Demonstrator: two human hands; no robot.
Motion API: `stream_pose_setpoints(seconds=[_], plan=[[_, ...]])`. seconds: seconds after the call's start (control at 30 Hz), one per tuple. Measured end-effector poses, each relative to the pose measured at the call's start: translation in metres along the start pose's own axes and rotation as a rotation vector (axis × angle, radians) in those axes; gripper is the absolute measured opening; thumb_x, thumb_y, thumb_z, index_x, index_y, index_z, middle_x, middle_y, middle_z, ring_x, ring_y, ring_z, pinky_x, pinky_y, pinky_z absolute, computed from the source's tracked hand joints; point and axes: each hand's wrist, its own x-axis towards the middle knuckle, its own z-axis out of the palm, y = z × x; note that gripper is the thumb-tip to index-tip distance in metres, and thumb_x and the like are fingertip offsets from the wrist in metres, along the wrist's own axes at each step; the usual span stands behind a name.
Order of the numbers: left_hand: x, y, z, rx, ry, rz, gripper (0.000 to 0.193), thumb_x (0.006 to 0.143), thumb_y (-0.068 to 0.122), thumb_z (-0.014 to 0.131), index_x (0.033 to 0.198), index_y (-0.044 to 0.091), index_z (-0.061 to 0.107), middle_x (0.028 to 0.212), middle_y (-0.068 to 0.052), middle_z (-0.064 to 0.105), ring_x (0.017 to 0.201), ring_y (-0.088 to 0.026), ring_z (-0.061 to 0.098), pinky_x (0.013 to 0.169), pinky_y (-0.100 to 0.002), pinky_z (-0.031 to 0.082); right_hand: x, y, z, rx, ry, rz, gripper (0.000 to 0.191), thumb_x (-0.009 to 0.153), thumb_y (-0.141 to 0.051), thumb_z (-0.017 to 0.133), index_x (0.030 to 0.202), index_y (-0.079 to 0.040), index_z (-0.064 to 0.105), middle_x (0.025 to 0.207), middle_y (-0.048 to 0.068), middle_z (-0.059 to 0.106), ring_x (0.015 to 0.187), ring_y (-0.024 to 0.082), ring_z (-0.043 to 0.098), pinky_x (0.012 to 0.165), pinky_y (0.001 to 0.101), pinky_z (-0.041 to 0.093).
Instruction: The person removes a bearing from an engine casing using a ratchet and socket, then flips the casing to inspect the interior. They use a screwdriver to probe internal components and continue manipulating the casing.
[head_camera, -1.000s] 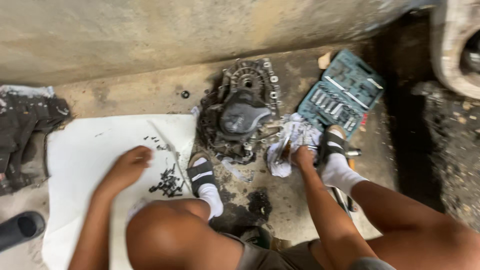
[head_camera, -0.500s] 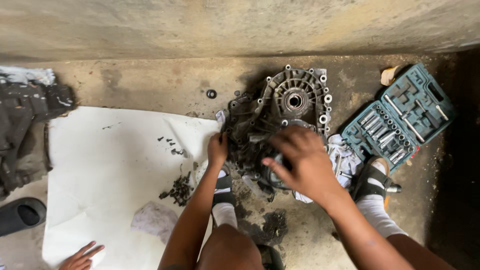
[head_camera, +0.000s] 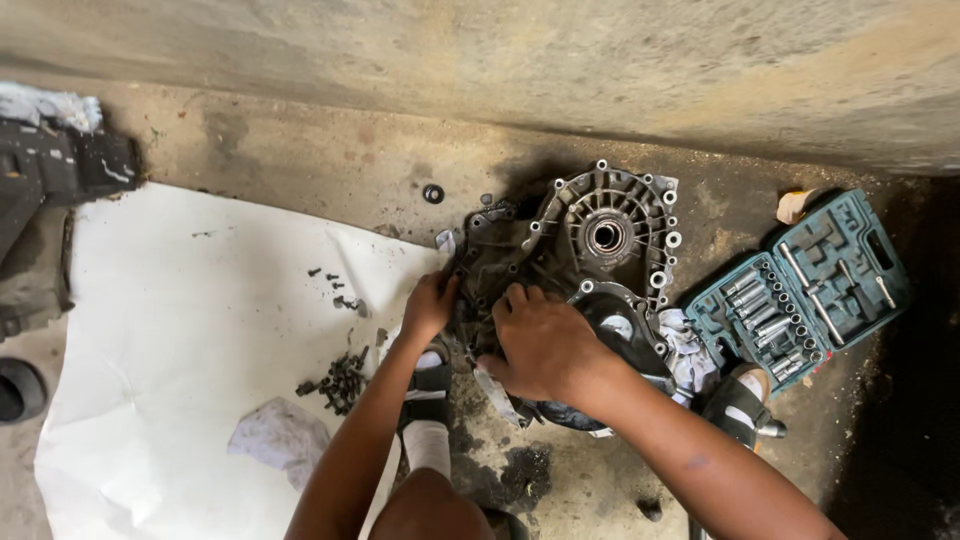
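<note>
A grey, greasy metal housing (head_camera: 600, 240) with bolt holes around its rim is seen on the floor (head_camera: 300, 160), beside a white sheet (head_camera: 180, 330). It is gripped by the left hand (head_camera: 430, 305) and the right hand (head_camera: 545, 345). Sockets are held in an open teal case (head_camera: 850, 250).

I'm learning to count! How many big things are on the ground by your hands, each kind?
Gearbox housing: 1
Socket set case: 1
White sheet: 1
Pile of bolts: 1
Crumpled rag: 1
Total: 5
</note>
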Motion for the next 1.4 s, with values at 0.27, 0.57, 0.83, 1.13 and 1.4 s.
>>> stream_pose_setpoints(seconds=[0.27, 0.57, 0.83, 1.13, 1.4], plan=[[0.004, -0.003, 0.004, 0.068, -0.007, -0.018, 0.035, 0.1, 0.033, 0.057, 0.112, 0.002, 0.07, 0.106, -0.026, 0.069, 0.099, -0.046, 0.066, 0.087, -0.05, 0.052, 0.031, 0.005, 0.037, -0.228, 0.303, 0.052, 0.019, 0.09, -0.02, 0.063, 0.103, -0.006, 0.066, 0.102, 0.012, 0.067, 0.096, 0.028, 0.066, 0.076, 0.0425, 0.056], [0.013, 0.013, 0.001, -0.001, 0.04, -0.069, 0.035, 0.101, 0.033, 0.055, 0.107, 0.002, 0.071, 0.103, -0.025, 0.071, 0.099, -0.044, 0.067, 0.085, -0.05, 0.052, 0.018, 0.004, 0.039, -0.291, 0.315, 0.016, 0.022, 0.083, -0.012, 0.066, 0.104, -0.011, 0.067, 0.1, 0.011, 0.068, 0.095, 0.026, 0.066, 0.072, 0.0394, 0.055], [-0.012, 0.022, 0.005, 0.078, 0.315, 0.047, 0.036, 0.104, 0.029, 0.052, 0.097, -0.001, 0.069, 0.093, -0.028, 0.068, 0.089, -0.049, 0.064, 0.079, -0.054, 0.05, -0.02, 0.002, 0.057, -0.399, 0.108, -0.138, 0.025, 0.081, -0.012, 0.073, 0.104, -0.008, 0.067, 0.1, 0.01, 0.067, 0.095, 0.022, 0.065, 0.068, 0.0328, 0.054], [-0.048, 0.008, 0.015, 0.16, 0.224, 0.007, 0.032, 0.102, 0.029, 0.056, 0.098, -0.002, 0.065, 0.091, -0.027, 0.067, 0.085, -0.045, 0.066, 0.073, -0.051, 0.053, -0.041, -0.02, 0.085, -0.475, 0.096, -0.337, 0.018, 0.082, -0.014, 0.073, 0.098, -0.008, 0.071, 0.095, 0.01, 0.066, 0.093, 0.025, 0.063, 0.075, 0.0368, 0.051], [-0.051, 0.017, 0.02, -0.252, 0.135, 0.027, 0.038, 0.109, 0.037, 0.055, 0.115, 0.002, 0.068, 0.105, -0.02, 0.072, 0.095, -0.034, 0.066, 0.08, -0.042, 0.052, -0.108, -0.008, 0.086, 0.316, 0.93, -0.067, 0.037, 0.083, -0.031, 0.081, 0.106, -0.004, 0.071, 0.116, 0.013, 0.069, 0.122, 0.031, 0.059, 0.11, 0.0507, 0.043]])
